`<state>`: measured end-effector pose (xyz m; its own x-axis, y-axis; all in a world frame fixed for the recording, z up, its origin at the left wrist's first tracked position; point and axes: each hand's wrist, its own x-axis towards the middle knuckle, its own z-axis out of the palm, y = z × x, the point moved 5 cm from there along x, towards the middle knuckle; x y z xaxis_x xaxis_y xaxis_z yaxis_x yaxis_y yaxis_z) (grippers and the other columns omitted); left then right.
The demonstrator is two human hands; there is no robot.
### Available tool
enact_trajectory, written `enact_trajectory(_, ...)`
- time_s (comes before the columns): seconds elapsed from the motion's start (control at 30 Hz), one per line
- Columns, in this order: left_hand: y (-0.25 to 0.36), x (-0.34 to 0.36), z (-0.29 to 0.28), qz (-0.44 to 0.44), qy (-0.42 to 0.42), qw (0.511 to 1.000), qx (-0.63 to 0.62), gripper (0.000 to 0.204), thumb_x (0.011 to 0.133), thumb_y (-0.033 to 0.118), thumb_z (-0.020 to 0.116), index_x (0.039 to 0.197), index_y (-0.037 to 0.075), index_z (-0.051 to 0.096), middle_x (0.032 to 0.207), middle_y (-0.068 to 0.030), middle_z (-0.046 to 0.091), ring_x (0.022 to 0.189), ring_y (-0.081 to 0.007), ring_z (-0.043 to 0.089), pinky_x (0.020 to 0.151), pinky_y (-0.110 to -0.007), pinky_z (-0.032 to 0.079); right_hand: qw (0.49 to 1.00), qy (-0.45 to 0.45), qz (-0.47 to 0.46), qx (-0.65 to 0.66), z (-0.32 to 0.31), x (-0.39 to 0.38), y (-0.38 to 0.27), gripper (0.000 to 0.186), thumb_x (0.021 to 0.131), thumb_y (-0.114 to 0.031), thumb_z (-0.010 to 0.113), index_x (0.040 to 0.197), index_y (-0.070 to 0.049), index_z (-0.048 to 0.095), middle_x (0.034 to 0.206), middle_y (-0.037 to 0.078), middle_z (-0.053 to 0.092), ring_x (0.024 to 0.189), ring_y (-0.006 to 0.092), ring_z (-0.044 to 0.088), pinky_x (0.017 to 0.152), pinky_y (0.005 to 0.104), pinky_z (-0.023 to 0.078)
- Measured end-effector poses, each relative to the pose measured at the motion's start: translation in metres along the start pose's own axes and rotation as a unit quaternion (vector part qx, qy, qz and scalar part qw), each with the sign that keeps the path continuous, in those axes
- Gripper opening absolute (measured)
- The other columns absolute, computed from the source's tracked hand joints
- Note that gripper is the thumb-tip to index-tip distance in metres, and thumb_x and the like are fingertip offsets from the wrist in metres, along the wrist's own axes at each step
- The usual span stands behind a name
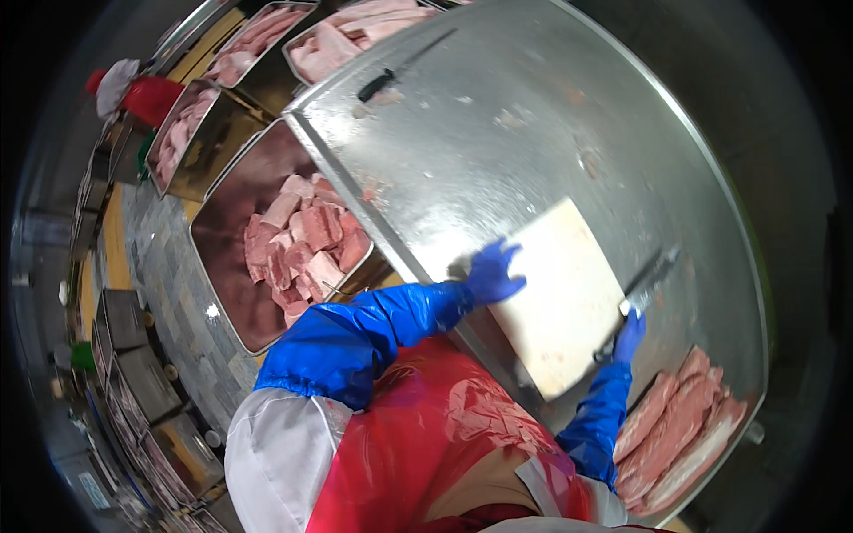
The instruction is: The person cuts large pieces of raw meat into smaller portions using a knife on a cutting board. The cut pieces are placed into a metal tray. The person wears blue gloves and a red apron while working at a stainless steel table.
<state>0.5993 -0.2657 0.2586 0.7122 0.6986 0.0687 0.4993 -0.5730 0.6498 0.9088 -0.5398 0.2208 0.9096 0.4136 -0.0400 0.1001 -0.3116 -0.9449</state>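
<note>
My left hand (490,274), in a blue glove, has its fingers spread at the upper left edge of a white cutting board (558,302) on the steel table (462,151). My right hand (629,336) is closed on a knife (657,266) beside the board's right edge, its blade angled up to the right and slightly blurred; a small white patch near the fingers is unclear. Long pieces of pink meat (680,426) lie at lower right. A second knife (378,84) with a black handle lies at the table's upper left corner.
Left of the table stands a large bin (218,240) with cut meat chunks (302,249). More steel containers (191,142) of pale meat line the upper left. A person (147,93) in red is at far left, near stacked bins (151,382) along the tiled floor (182,275).
</note>
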Motion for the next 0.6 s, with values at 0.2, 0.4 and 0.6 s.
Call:
enact_trajectory(0.2,-0.084,0.064,-0.083,0.084,-0.174,0.963,-0.186,0.051,0.083,0.037,0.075,0.124,0.008,0.062,0.128,-0.0167,0.057,0.121,-0.0330,0.052,0.104,-0.042,0.041,0.993,0.074,0.040,-0.077,-0.041,-0.036,0.014,0.029,0.094,-0.021,0.056,0.104,0.005,0.062,0.096,0.009,0.064,0.086,0.0173,0.054,0.079,0.0326,0.044)
enact_trajectory(0.4,-0.279,0.231,-0.293,-0.184,0.261,0.926,0.200,0.079,0.074,0.045,0.070,0.142,0.013,0.045,0.147,-0.0258,0.038,0.137,-0.0446,0.033,0.110,-0.059,0.025,0.986,0.134,0.016,-0.094,-0.045,-0.056,0.028,0.054,0.094,-0.018,0.056,0.138,0.011,0.043,0.126,0.018,0.060,0.111,0.0219,0.057,0.098,0.0297,0.042)
enact_trajectory(0.6,-0.348,0.267,-0.304,-0.142,0.193,0.964,0.116,0.041,0.083,0.037,0.066,0.097,-0.002,0.068,0.089,-0.0256,0.067,0.092,-0.0430,0.065,0.077,-0.050,0.050,0.970,0.210,0.091,-0.077,-0.004,-0.085,-0.012,0.047,0.093,-0.023,0.060,0.124,0.012,0.053,0.108,0.014,0.064,0.099,0.0189,0.058,0.089,0.0316,0.046)
